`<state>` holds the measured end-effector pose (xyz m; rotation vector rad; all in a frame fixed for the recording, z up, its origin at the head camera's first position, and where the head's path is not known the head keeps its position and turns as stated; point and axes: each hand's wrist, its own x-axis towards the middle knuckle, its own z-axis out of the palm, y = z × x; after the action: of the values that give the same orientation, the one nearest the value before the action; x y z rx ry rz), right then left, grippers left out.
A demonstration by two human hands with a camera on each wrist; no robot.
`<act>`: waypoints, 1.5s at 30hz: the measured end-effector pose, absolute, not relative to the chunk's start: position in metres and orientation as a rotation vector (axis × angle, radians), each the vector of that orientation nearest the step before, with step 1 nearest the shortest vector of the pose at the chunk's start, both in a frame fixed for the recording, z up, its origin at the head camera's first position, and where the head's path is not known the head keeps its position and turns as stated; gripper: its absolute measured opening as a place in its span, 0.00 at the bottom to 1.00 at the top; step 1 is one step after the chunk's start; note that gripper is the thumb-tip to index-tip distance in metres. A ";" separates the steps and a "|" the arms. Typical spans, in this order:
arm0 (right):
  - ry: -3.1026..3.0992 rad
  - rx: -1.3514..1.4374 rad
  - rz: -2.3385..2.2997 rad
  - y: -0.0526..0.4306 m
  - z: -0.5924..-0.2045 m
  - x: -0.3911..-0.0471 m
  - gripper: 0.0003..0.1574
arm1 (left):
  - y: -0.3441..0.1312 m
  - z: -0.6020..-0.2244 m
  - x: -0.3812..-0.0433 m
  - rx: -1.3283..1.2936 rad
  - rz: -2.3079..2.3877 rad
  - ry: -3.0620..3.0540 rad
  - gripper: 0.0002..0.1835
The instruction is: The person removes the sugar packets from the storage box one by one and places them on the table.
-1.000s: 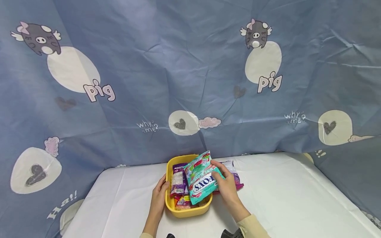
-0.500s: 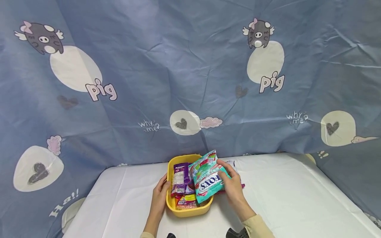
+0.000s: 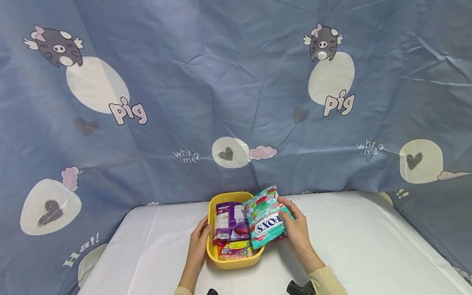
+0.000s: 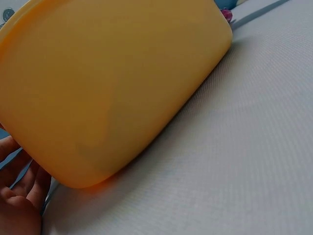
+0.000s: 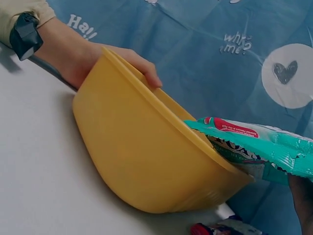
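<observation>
One broad blue cloth (image 3: 166,102) is hanging behind everything, showing winged pigs, pale rounded shapes, hearts and words such as "pig". In front of it, a white tabletop (image 3: 354,237) is spreading across the lower part of the head view.

A yellow basket (image 3: 236,265) is standing on the tabletop near the cloth. The left hand (image 3: 199,237) is holding it at the left side, its grip hooking over the rim. Opposite, the right hand (image 3: 298,225) is pinching a teal bag (image 3: 262,217) by its right side, the grip narrow and the thumb lying across the front. That bag is displaying "FOX'S" and "MINT BLOSSOM"; it is tilting over the basket's right rim, partly above the inside and partly beyond. Whether it is touching the rim is not showing clearly.

Inside the basket, purple packaging (image 3: 230,223) is lying behind a red and yellow packet (image 3: 237,249). Another packet (image 5: 226,229) is resting outside on the right, mostly hidden below the teal bag. Beige sleeves (image 3: 328,280) are covering both forearms' ends, and a dark device (image 5: 25,36) is sitting at the left wrist.
</observation>
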<state>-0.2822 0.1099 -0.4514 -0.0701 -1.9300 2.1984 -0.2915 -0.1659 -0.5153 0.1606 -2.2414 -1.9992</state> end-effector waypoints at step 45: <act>-1.696 -0.201 2.383 0.160 -0.448 -0.291 0.26 | -0.165 -0.515 -0.292 0.182 -1.981 -2.253 0.23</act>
<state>-0.2911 0.1595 -0.4479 -0.2009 -1.6961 2.3833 -0.2919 -0.1651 -0.5149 0.1823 -2.2526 -1.9810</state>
